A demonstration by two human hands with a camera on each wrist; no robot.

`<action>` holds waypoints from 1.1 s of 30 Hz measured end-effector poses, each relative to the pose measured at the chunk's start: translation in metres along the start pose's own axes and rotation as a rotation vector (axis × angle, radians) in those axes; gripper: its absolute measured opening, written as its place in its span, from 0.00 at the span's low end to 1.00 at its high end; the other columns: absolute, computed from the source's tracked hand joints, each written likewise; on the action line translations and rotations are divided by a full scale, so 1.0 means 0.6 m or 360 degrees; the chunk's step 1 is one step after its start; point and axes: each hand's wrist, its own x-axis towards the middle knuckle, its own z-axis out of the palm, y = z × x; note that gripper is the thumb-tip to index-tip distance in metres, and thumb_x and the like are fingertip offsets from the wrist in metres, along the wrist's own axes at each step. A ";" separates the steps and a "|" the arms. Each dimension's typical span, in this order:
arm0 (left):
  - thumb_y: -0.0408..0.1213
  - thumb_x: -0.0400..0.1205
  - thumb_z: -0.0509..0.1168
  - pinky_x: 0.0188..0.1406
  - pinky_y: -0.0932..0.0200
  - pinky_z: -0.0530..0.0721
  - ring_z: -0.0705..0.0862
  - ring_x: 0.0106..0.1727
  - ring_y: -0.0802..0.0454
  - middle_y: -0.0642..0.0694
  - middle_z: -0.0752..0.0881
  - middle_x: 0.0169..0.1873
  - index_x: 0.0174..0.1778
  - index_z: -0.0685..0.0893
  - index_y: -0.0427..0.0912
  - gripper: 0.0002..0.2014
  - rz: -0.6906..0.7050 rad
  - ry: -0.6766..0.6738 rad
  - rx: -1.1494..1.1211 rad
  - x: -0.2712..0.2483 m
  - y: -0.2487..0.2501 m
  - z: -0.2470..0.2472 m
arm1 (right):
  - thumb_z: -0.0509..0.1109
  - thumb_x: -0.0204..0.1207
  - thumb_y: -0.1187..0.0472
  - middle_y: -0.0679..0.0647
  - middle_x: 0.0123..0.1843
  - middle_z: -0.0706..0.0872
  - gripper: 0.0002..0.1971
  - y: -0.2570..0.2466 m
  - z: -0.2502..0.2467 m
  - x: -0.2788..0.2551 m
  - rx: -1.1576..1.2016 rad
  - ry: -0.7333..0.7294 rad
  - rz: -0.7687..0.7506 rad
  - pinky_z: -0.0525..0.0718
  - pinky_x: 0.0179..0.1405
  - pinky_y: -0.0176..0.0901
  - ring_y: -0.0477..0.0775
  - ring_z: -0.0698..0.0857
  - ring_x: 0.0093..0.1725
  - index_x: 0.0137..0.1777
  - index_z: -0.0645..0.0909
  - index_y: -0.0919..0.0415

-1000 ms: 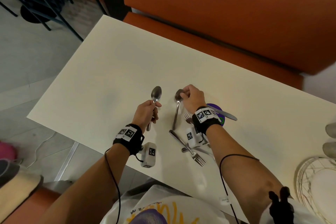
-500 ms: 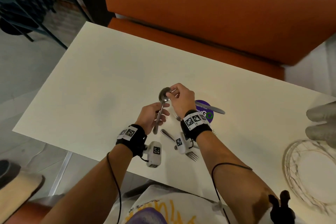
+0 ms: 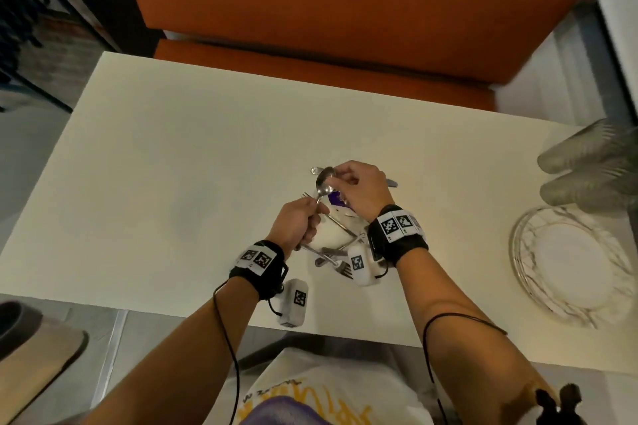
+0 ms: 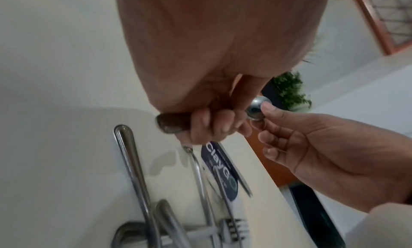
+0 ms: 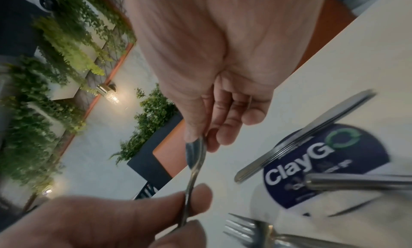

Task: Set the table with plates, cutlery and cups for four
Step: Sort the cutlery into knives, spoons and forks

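Observation:
Two steel spoons [image 3: 324, 185] are held together above the white table [image 3: 165, 162], their bowls overlapping. My left hand [image 3: 310, 214] grips their handles in a fist. My right hand [image 3: 340, 178] pinches the upper bowl between thumb and fingers. The left wrist view shows the left hand's [image 4: 214, 126] fingers curled round the handles and the right hand's [image 4: 263, 114] thumb on the spoon bowl [image 4: 256, 109]. In the right wrist view my right hand [image 5: 200, 139] pinches the bowl [image 5: 196, 151] and my left hand [image 5: 191, 207] holds the handle lower down.
Loose forks [image 3: 341, 269] and other cutlery lie crossed under my wrists, with a knife [image 5: 301, 133] across a purple ClayGo sticker [image 5: 330, 165]. A stack of marbled plates [image 3: 569, 262] and stacked translucent cups [image 3: 593, 169] sit at the right. An orange bench [image 3: 345, 10] runs behind the table.
My right hand lifted a second spoon off the table and brought it against the spoon in my left hand. Both hands moved together over the cutlery pile.

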 end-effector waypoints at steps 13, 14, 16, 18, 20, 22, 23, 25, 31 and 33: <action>0.33 0.92 0.54 0.17 0.66 0.66 0.67 0.20 0.58 0.48 0.73 0.26 0.49 0.87 0.33 0.17 0.0030 -0.0173 0.0297 0.013 -0.062 0.056 | 0.73 0.81 0.64 0.51 0.46 0.89 0.04 0.190 -0.081 -0.166 -0.0217 0.0396 0.0423 0.78 0.44 0.27 0.51 0.86 0.46 0.52 0.89 0.57; 0.32 0.92 0.54 0.18 0.66 0.67 0.68 0.21 0.58 0.47 0.73 0.26 0.48 0.87 0.33 0.16 0.0050 -0.0188 0.0332 0.015 -0.062 0.060 | 0.73 0.80 0.63 0.51 0.48 0.88 0.04 0.197 -0.080 -0.175 -0.0254 0.0404 0.0461 0.80 0.48 0.33 0.52 0.85 0.49 0.52 0.88 0.57; 0.28 0.91 0.55 0.24 0.65 0.68 0.69 0.25 0.59 0.50 0.73 0.28 0.42 0.86 0.43 0.17 0.0076 -0.0254 0.0509 0.017 -0.058 0.068 | 0.76 0.78 0.58 0.52 0.49 0.87 0.05 0.207 -0.074 -0.190 -0.0324 0.0436 0.0548 0.84 0.50 0.43 0.53 0.84 0.48 0.51 0.86 0.57; 0.26 0.87 0.58 0.32 0.61 0.69 0.70 0.31 0.59 0.55 0.75 0.32 0.38 0.82 0.55 0.20 0.0069 -0.0305 0.0716 0.020 -0.055 0.076 | 0.79 0.75 0.51 0.50 0.46 0.85 0.10 0.214 -0.064 -0.201 -0.0424 0.0456 0.0629 0.86 0.48 0.46 0.52 0.84 0.45 0.50 0.84 0.55; 0.34 0.82 0.63 0.31 0.59 0.72 0.74 0.31 0.57 0.53 0.78 0.33 0.41 0.85 0.49 0.08 0.0028 -0.0315 0.0627 0.025 -0.057 0.081 | 0.81 0.74 0.51 0.50 0.44 0.85 0.12 0.222 -0.051 -0.207 -0.0450 0.0469 0.0678 0.87 0.46 0.45 0.52 0.85 0.43 0.51 0.84 0.55; 0.34 0.85 0.64 0.26 0.61 0.72 0.75 0.26 0.56 0.48 0.79 0.30 0.47 0.88 0.37 0.08 0.0034 -0.0273 0.0517 0.027 -0.057 0.080 | 0.81 0.75 0.55 0.52 0.42 0.86 0.11 0.230 -0.038 -0.208 -0.0358 0.0514 0.0691 0.86 0.45 0.44 0.55 0.87 0.42 0.51 0.85 0.57; 0.32 0.88 0.61 0.25 0.62 0.71 0.74 0.25 0.56 0.47 0.79 0.28 0.48 0.88 0.34 0.11 0.0039 -0.0264 0.0517 0.027 -0.057 0.081 | 0.81 0.75 0.58 0.53 0.42 0.87 0.10 0.234 -0.035 -0.207 -0.0286 0.0545 0.0697 0.86 0.45 0.44 0.55 0.87 0.42 0.52 0.85 0.58; 0.31 0.91 0.57 0.26 0.61 0.71 0.72 0.24 0.56 0.46 0.78 0.27 0.49 0.89 0.35 0.15 0.0058 -0.0260 0.0544 0.027 -0.055 0.081 | 0.81 0.75 0.62 0.55 0.43 0.87 0.09 0.237 -0.036 -0.205 -0.0182 0.0603 0.0703 0.87 0.47 0.44 0.55 0.86 0.42 0.52 0.86 0.60; 0.32 0.92 0.57 0.21 0.65 0.69 0.72 0.22 0.57 0.49 0.80 0.26 0.51 0.89 0.33 0.15 0.0042 -0.0214 0.0528 0.029 -0.041 0.084 | 0.77 0.78 0.62 0.61 0.58 0.82 0.01 0.242 -0.056 -0.205 -0.0291 0.0647 0.0676 0.80 0.49 0.38 0.59 0.83 0.54 0.46 0.87 0.58; 0.31 0.91 0.56 0.20 0.65 0.69 0.71 0.22 0.57 0.48 0.79 0.27 0.52 0.88 0.32 0.15 0.0015 -0.0224 0.0497 0.031 -0.039 0.086 | 0.77 0.78 0.59 0.62 0.63 0.78 0.04 0.244 -0.065 -0.207 -0.0374 0.0667 0.0693 0.80 0.58 0.43 0.61 0.80 0.62 0.49 0.88 0.58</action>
